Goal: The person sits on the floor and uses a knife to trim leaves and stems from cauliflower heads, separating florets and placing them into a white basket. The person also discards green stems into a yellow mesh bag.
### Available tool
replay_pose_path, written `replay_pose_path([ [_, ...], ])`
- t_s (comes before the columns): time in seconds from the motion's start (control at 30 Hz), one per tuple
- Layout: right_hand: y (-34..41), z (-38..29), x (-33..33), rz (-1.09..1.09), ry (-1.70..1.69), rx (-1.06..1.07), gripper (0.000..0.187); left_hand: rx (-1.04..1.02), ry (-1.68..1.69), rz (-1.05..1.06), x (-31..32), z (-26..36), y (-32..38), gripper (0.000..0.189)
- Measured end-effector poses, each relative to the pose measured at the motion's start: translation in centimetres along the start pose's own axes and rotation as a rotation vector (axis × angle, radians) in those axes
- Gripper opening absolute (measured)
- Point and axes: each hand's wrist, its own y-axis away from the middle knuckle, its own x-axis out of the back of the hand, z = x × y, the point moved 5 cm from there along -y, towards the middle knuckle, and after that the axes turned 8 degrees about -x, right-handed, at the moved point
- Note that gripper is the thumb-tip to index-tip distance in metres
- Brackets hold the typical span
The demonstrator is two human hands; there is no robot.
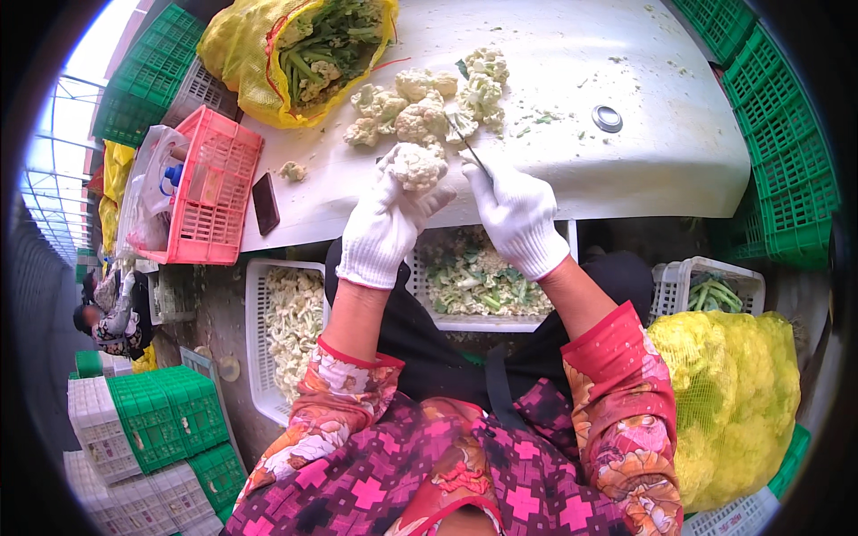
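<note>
My left hand (389, 221), in a white knitted glove, holds a cauliflower piece (417, 166) above the near edge of the white-covered table (643, 181). To its right my right hand (516, 214), gloved alike, grips a thin knife (474, 151), its blade pointing up and left. The blade's tip lies by a cauliflower floret (461, 124) on the table. Just beyond my hands lies a heap of cauliflower pieces (421, 120). A small floret (293, 171) rests apart on the left. Below the table edge, a white crate (486, 321) holds leaf scraps and cauliflower bits.
A yellow mesh bag (251, 60) of trimmings lies open at the back left. A pink crate (218, 194) and a phone (265, 204) are on the left. A floret-filled white crate (258, 335) stands below. Yellow bags (730, 402) sit right. Another person (124, 321) is far left.
</note>
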Motion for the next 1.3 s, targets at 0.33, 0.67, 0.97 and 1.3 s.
replay_pose_path([
  [0.33,0.4,3.4,-3.2,-0.418,-1.100,-1.051,0.025,-0.080,-0.895,0.058,-2.2,-0.2,-0.8,0.044],
  [0.67,1.7,4.8,-4.5,-0.413,-0.930,-0.942,0.023,0.213,0.241,-0.009,-0.6,-5.7,-0.4,0.039],
  [0.97,2.4,-0.2,-3.6,-0.582,-0.425,-0.450,0.023,-0.016,-0.009,0.076,2.1,-1.7,-1.7,0.039],
  [1.3,2.1,0.8,-3.1,-0.296,-0.515,-0.685,0.033,-0.204,-0.084,0.109,-0.7,-3.1,-1.0,0.044],
])
